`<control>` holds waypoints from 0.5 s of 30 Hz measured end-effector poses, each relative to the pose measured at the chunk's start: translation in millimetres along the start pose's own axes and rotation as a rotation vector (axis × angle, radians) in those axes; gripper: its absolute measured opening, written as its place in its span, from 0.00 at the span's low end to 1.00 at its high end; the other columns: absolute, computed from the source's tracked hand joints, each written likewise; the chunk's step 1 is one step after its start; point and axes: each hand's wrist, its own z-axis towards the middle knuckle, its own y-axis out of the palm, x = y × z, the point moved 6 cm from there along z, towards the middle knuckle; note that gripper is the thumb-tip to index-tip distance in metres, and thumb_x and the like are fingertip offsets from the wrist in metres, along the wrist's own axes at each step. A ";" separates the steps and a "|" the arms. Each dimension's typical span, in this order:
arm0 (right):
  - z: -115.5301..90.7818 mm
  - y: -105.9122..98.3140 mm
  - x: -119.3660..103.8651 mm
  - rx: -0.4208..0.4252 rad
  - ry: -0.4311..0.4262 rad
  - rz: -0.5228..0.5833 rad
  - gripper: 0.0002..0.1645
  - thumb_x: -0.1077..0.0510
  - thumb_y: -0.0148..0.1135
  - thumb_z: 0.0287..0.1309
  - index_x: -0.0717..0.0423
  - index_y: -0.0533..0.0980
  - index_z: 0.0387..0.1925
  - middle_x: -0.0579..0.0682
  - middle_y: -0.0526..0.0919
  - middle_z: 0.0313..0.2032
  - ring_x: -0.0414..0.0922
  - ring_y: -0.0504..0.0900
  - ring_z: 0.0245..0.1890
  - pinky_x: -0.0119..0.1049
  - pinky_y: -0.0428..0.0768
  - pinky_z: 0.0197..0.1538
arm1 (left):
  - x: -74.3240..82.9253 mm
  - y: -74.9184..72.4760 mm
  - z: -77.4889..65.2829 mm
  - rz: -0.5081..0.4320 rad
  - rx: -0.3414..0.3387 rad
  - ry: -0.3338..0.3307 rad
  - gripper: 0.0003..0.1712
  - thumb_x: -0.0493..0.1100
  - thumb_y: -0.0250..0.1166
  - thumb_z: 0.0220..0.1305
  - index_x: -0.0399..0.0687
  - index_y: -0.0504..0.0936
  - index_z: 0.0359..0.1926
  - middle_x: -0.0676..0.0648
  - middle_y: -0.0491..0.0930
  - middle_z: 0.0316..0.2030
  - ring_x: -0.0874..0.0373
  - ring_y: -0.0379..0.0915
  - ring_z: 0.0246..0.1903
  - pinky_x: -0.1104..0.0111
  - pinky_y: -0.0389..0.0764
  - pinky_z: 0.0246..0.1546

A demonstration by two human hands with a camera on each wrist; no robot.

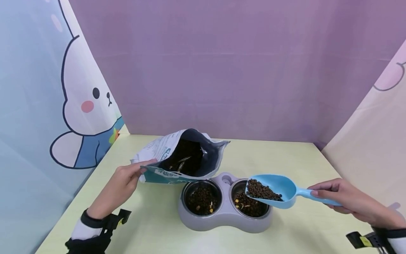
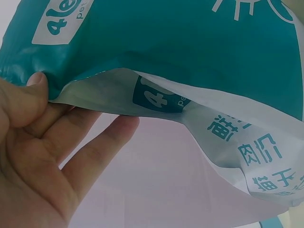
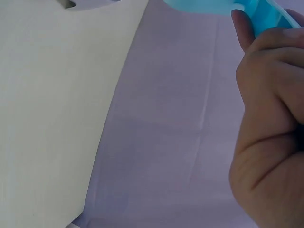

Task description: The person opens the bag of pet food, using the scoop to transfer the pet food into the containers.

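Note:
My left hand (image 1: pixel 125 183) pinches the edge of a teal and white pet food bag (image 1: pixel 152 174), tilted so its wide mouth faces me. Dark kibble lies inside the bag. In the left wrist view, the thumb and fingers (image 2: pixel 102 152) hold the bag's bottom edge (image 2: pixel 118 90). My right hand (image 1: pixel 349 199) grips the handle of a light blue scoop (image 1: pixel 288 194), which carries brown kibble (image 1: pixel 261 190) above the right bowl. The scoop's handle (image 3: pixel 266 19) shows at the top of the right wrist view. Below, a grey double pet bowl (image 1: pixel 225 215) stands on the table.
Both steel bowls hold dark kibble with a few yellow pieces; the left bowl (image 1: pixel 203 199) is partly under the bag's edge. The pale yellow table (image 1: pixel 152 225) backs onto a purple curtain (image 1: pixel 222 70). A cartoon-printed cloth (image 1: pixel 31 106) hangs on the left.

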 end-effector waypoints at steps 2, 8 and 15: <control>1.4 -0.2 0.2 0.012 0.024 -0.032 0.14 0.61 0.47 0.64 0.63 0.73 0.47 0.46 0.56 0.14 0.41 0.48 0.10 0.25 0.50 0.10 | -0.3 -0.2 -0.2 0.001 0.000 -0.003 0.26 0.23 0.51 0.57 0.49 0.73 0.54 0.45 0.75 0.50 0.55 0.70 0.48 0.62 0.77 0.40; 5.3 0.2 -4.7 0.008 0.043 -0.119 0.14 0.58 0.49 0.63 0.60 0.75 0.45 0.43 0.56 0.14 0.38 0.49 0.09 0.26 0.50 0.10 | -0.1 0.3 -0.5 0.002 0.003 0.008 0.26 0.23 0.51 0.57 0.48 0.73 0.54 0.45 0.75 0.49 0.55 0.70 0.48 0.63 0.78 0.39; 12.1 -0.7 -12.1 -0.008 0.040 -0.197 0.13 0.57 0.50 0.63 0.58 0.77 0.43 0.41 0.57 0.14 0.38 0.50 0.10 0.26 0.50 0.11 | -0.2 1.0 0.6 -0.001 0.002 0.026 0.25 0.23 0.50 0.58 0.47 0.73 0.54 0.45 0.75 0.49 0.55 0.71 0.47 0.63 0.78 0.38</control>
